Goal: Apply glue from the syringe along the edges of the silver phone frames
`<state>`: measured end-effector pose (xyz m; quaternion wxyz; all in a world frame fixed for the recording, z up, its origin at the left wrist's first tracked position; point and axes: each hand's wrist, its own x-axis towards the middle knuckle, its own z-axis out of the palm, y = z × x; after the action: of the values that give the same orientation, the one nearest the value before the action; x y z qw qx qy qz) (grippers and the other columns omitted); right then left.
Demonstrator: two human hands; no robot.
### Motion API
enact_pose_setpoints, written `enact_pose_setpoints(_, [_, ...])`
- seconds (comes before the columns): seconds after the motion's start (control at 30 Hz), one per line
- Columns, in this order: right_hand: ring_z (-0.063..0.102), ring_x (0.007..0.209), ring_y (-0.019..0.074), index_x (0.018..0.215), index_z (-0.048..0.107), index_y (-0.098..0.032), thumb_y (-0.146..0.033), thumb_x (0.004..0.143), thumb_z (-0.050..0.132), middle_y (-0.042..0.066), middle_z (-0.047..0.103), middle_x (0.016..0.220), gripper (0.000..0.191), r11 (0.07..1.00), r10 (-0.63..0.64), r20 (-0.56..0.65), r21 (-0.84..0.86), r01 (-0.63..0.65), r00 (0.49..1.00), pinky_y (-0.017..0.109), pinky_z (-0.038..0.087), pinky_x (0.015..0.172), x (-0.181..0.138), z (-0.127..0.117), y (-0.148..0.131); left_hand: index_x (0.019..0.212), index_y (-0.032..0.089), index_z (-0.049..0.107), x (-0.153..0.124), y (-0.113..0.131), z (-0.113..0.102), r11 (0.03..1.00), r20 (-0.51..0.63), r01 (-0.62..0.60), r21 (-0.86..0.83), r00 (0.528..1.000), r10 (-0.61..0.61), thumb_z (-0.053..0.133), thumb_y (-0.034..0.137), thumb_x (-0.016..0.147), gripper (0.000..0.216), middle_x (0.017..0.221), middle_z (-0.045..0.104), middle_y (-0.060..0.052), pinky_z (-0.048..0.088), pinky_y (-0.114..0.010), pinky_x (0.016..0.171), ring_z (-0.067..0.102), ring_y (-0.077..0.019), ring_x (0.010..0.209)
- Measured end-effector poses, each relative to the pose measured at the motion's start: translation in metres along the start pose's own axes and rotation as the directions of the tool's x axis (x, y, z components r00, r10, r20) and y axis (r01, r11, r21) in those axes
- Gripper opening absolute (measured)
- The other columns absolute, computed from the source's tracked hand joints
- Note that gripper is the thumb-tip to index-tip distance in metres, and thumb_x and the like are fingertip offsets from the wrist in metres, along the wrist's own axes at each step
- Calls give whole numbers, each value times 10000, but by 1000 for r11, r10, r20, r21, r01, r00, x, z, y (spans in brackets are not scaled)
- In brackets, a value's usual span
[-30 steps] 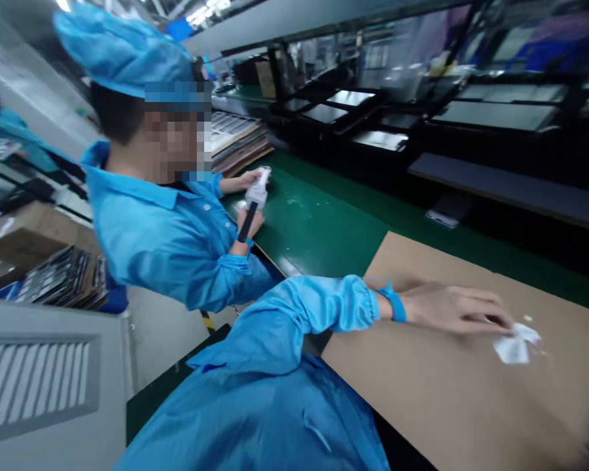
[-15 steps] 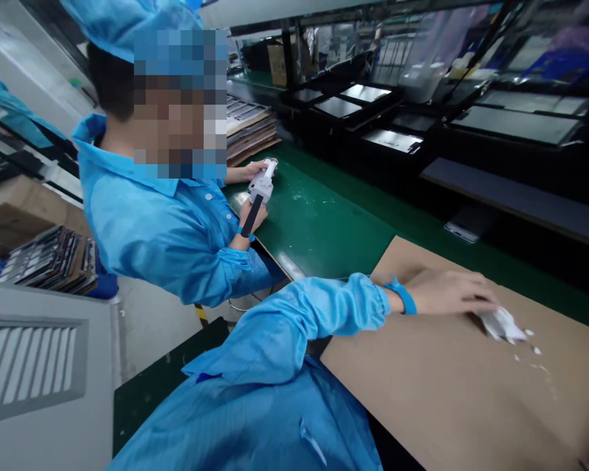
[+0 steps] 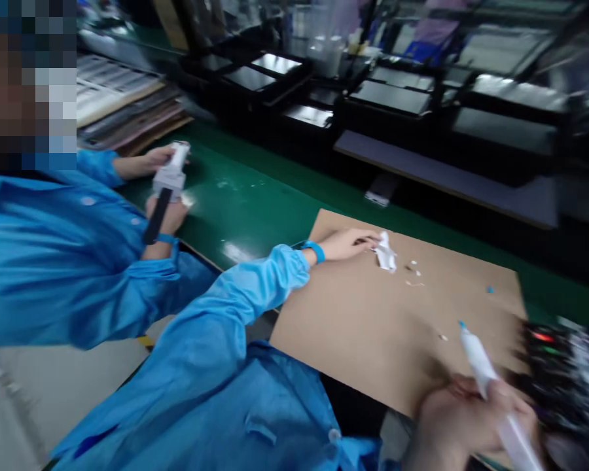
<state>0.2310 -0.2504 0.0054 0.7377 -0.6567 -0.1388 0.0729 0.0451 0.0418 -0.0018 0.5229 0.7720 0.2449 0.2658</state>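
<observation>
My left hand reaches over the sheet of brown cardboard. Its fingers are closed at the upper edge of a crumpled white tissue. Nearer to me on the right, my right hand is wrapped round a slim white tube with a blue tip, held like a pen and slanting up to the left. Motion smears this hand and the tube. Small pale scraps lie just right of the tissue, and a small blue piece rests farther right.
At left, a co-worker in blue holds a pale grey device with a black strip. Beyond the cardboard runs a green bench under a dark rack with glassy panels. A blurred dark cluster of objects stands at right.
The view has swung right, so the co-worker and bench sit farther left. My right hand with the white tube has come into view. My left hand remains at the tissue.
</observation>
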Motion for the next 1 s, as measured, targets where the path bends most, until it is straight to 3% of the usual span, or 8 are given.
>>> enact_pose_setpoints(0.03, [424,584,158,778,481,-282,-457,718,866,-34,438,759,427,997,-72,-91,32,75,993,273,347,459,1,-5,1,1415,158,718,0,-1,-1,997,31,0,-83,1000,2,615,168,1107,326,1310,826,-125,590,-383,1136,767,-204,1275])
enact_pose_setpoints(0.3, [427,650,101,843,510,-244,-404,746,823,-31,492,833,365,992,-67,-96,96,76,993,191,358,546,-5,-4,3,1164,148,785,3,-4,-7,939,-108,-4,-343,994,-36,805,327,992,249,1170,813,-116,628,-358,899,760,-178,998])
enact_pose_setpoints(0.5, [434,641,120,817,491,-253,-381,816,816,-22,487,827,348,992,-93,-41,85,96,995,213,357,521,-4,-8,2,1060,174,856,3,7,-18,926,-139,53,-373,984,-113,871,315,915,202,1142,844,-82,581,-403,1077,762,-197,1115])
enact_pose_setpoints(0.67, [417,603,139,818,473,-272,-432,833,798,-18,461,798,363,990,-138,-24,11,139,990,239,340,481,-4,-7,0,1079,177,875,3,12,-19,925,-132,72,-374,983,-130,877,298,908,209,1173,854,-86,576,-417,1113,766,-210,1152])
enact_pose_setpoints(0.83, [425,606,149,839,468,-283,-460,814,802,-19,443,808,379,993,-122,-17,-13,121,992,258,334,481,-1,-10,4,1191,193,860,4,7,-34,969,-200,81,-234,971,-129,763,331,1017,242,1203,842,-86,606,-356,996,750,-184,1072])
enact_pose_setpoints(1.0, [435,615,137,847,499,-275,-434,812,813,-25,469,815,354,995,-91,-15,37,92,996,249,344,513,-1,-12,8,1171,161,824,-1,-1,-50,975,-298,113,189,953,-53,612,227,1071,244,1217,794,-98,596,-326,974,714,-148,969])
